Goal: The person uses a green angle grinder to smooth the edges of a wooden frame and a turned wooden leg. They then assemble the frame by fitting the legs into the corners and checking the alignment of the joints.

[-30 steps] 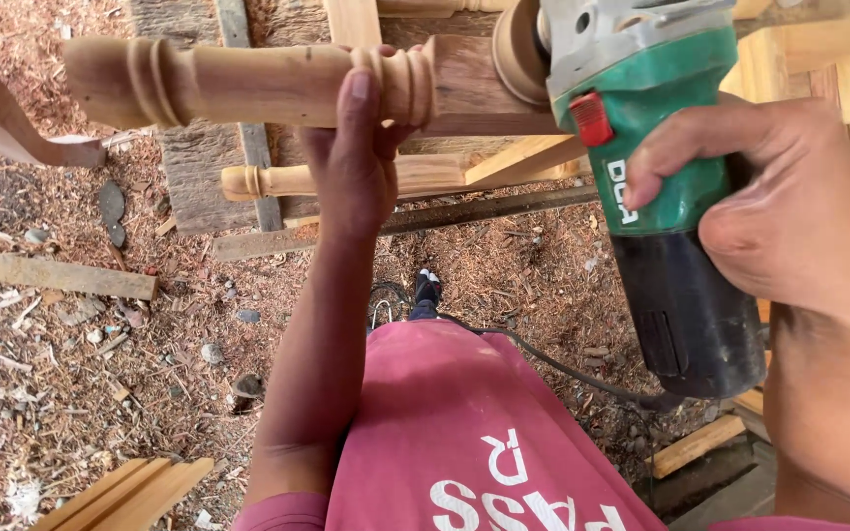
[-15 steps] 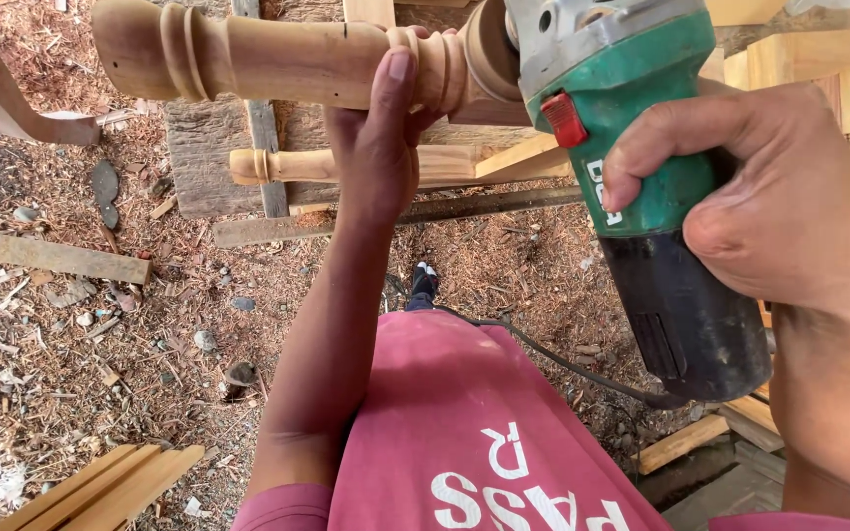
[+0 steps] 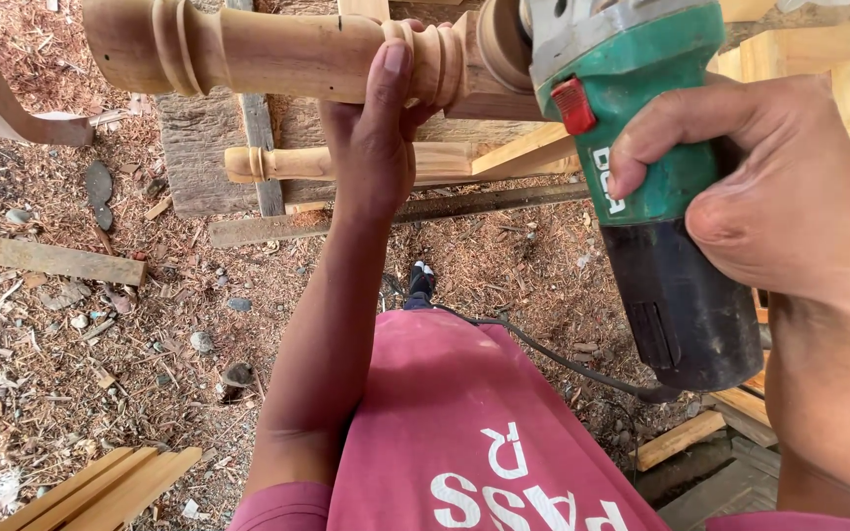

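Observation:
A turned wooden leg (image 3: 277, 54) with carved rings lies crosswise at the top of the head view. My left hand (image 3: 378, 138) grips it from below, fingers wrapped around its ringed part. My right hand (image 3: 774, 192) holds a green and black angle grinder (image 3: 651, 177) by its body. The grinder's disc end (image 3: 504, 44) sits against the leg's thicker part at the right. A black cord (image 3: 553, 356) runs from the grinder's tail down over my pink shirt.
A second, thinner turned spindle (image 3: 346, 162) rests on a weathered board (image 3: 213, 147) below the leg. A curved wooden piece (image 3: 2, 98) lies at the far left. Planks (image 3: 46, 258) and wood strips (image 3: 100, 487) lie on sawdust-covered ground. Pale timber frames (image 3: 819, 69) stand at right.
The leg and grinder have shifted rightward and upward in view as the camera moved. Both hands keep their grips; the grinder stays against the leg.

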